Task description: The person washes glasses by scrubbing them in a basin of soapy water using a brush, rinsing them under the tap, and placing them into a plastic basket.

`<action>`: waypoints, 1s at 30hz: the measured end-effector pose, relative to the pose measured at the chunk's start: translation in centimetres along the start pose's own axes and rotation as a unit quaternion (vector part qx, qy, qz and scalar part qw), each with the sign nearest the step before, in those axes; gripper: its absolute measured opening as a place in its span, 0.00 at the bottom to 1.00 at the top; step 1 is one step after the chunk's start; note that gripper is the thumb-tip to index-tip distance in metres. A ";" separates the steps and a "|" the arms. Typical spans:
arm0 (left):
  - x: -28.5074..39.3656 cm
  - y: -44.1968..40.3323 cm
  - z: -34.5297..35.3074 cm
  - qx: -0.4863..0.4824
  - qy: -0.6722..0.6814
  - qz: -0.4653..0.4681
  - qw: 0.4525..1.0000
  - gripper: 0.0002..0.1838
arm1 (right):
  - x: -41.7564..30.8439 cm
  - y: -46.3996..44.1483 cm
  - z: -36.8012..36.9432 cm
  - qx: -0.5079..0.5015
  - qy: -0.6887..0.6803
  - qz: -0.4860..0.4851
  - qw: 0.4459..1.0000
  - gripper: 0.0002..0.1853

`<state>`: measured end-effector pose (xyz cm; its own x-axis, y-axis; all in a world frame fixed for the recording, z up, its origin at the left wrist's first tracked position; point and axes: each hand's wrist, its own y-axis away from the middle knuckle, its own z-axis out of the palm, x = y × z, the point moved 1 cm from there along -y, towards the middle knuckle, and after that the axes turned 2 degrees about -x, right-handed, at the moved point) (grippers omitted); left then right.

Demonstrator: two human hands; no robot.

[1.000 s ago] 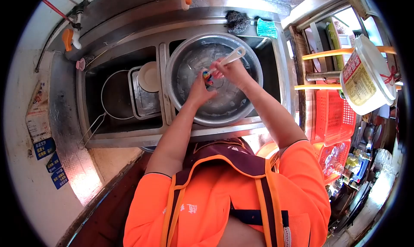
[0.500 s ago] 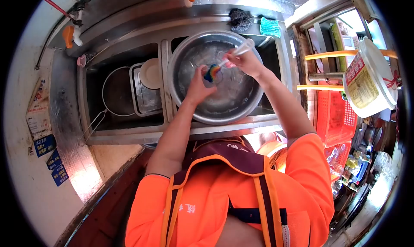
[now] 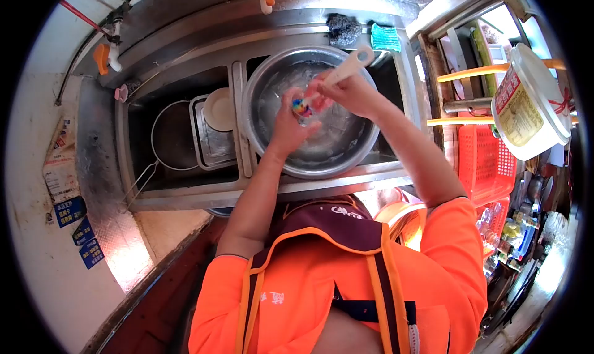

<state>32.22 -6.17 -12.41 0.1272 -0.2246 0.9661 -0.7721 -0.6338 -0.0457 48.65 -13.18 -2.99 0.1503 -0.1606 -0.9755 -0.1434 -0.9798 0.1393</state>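
Note:
My right hand (image 3: 354,94) is wrapped round the white handle (image 3: 348,66) of a brush, whose holed end points up and to the right. The brush's rainbow-coloured head (image 3: 301,105) lies by the fingers of my left hand (image 3: 289,125). The left fingers are curved round something clear that looks like a small cup; its outline is hard to make out. Both hands are over a large round metal basin (image 3: 252,128) with water in it, which stands in the right sink compartment.
In the left sink compartment are a round wire-handled strainer (image 3: 153,145), a metal tray (image 3: 198,122) and a pale round dish (image 3: 218,110). A black scourer (image 3: 343,29) and a turquoise sponge (image 3: 386,37) lie on the back rim. Rightward are a white bucket (image 3: 526,106) and red baskets (image 3: 479,156).
The brush handle has swung more upright and its end stands higher. The rainbow head shows less between my hands. My view has shifted slightly.

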 end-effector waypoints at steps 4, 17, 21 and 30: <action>1.1 0.2 -2.1 -0.035 0.021 0.038 0.998 0.45 | -1.4 0.8 -2.9 -0.170 0.042 0.028 0.984 0.14; 5.5 -0.2 -3.3 0.007 -0.105 0.067 0.992 0.44 | -2.0 2.1 -2.1 0.014 0.110 0.018 0.994 0.13; 5.5 0.2 -2.7 0.039 -0.183 0.069 0.980 0.42 | -3.1 3.6 0.1 0.004 -0.034 0.045 0.998 0.14; 6.2 0.6 -1.9 0.015 -0.153 0.009 0.988 0.45 | -5.3 -0.4 -0.5 0.091 0.035 -0.038 0.994 0.13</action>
<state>31.42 -6.53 -6.01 0.2994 -0.4471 0.8429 -0.7577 -0.6484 -0.0748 48.37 -11.98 2.24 0.2351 -0.1018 -0.9666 -0.3033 -0.9525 0.0266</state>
